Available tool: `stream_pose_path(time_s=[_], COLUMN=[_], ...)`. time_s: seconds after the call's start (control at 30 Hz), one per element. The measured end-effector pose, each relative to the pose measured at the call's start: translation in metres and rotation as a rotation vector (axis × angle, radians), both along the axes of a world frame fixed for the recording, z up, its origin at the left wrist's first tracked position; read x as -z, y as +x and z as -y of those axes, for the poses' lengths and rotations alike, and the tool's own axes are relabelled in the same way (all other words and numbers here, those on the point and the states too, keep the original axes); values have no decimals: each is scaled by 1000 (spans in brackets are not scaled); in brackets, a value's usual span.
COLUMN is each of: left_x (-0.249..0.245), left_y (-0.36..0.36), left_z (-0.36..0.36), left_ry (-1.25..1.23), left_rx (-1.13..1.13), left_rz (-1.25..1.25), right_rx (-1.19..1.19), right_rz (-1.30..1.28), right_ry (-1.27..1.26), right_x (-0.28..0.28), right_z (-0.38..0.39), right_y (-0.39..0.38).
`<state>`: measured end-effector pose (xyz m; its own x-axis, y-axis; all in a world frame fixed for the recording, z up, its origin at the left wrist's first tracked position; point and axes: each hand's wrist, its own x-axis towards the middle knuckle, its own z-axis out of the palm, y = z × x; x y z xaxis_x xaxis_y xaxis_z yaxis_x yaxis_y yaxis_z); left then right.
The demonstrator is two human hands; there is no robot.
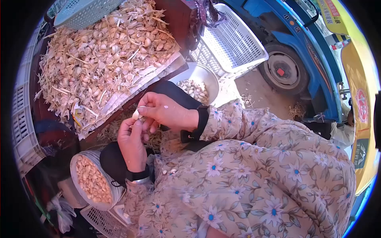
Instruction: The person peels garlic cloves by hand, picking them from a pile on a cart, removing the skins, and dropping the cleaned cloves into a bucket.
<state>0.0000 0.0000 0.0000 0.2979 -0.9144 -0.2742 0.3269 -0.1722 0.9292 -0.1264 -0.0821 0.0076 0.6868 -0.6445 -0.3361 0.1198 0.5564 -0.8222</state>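
Note:
Between the fingertips of both hands is a pale garlic clove (136, 115), partly covered by the fingers. My right hand (168, 113) pinches it from above, its thumb and forefinger closed together. My left hand (132, 143) comes up from below, its fingers curled against the same clove. A heap of unpeeled garlic cloves (115, 49) with dry skins and stalks lies on a table beyond my hands. Below my left hand stands a white bucket (74, 166) filled with peeled-looking cloves. A metal basin (214, 81) holding more cloves is behind my right wrist.
White plastic crates stand at the back (234, 43) and along the left side (24, 107). A light blue basket (85, 14) rests on the heap's far end. A blue vehicle's wheel (282, 69) is at the right, near a yellow canopy (363, 91). Part of another person shows at the far right.

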Motion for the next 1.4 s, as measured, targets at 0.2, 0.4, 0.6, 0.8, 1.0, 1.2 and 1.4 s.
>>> stream_pose_path(time_s=[0.2,0.4,0.6,0.8,1.0,1.2,1.4], left_x=[-6,-14,-26,-5,0,21,36], left_y=[-17,-48,-25,48,41,69,105], left_z=[17,42,45,44,143,168,138], left_ry=[-17,-145,-59,-75,-253,-224,-127], left_rx=[186,380,339,357,197,258,102], left_rz=[497,819,998,1482,1345,1647,1588], right_rx=[3,226,273,160,427,375,375], right_rz=[27,-115,-346,-763,-634,-849,-455], right_ry=[-4,-127,-601,-1371,-1427,-1323,-1236], right_x=[-8,-9,12,5,16,34,35], right_z=[1,-10,20,63,147,187,181], right_y=[-33,-61,-117,-122,-16,11,-1])
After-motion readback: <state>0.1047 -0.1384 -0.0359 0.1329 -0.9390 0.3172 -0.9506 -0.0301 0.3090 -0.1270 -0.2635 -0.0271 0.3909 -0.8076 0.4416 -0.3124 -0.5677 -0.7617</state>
